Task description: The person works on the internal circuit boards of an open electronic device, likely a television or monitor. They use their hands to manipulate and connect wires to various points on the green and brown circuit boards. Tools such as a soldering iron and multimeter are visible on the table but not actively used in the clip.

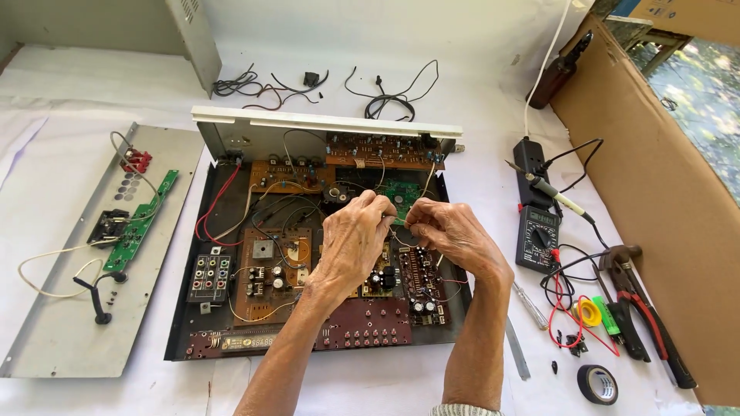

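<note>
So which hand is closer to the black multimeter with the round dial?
The right hand. It sits just left of the black multimeter, over the open amplifier chassis. The left hand is farther left, beyond the right one.

I see a table spread with a white cloth. In the middle lies an opened amplifier chassis full of circuit boards. Left of it lies a grey metal panel carrying a green board. Behind the chassis lie loose black cables. On the right lie a multimeter, a soldering iron, pliers, a screwdriver and a roll of black tape.
</note>
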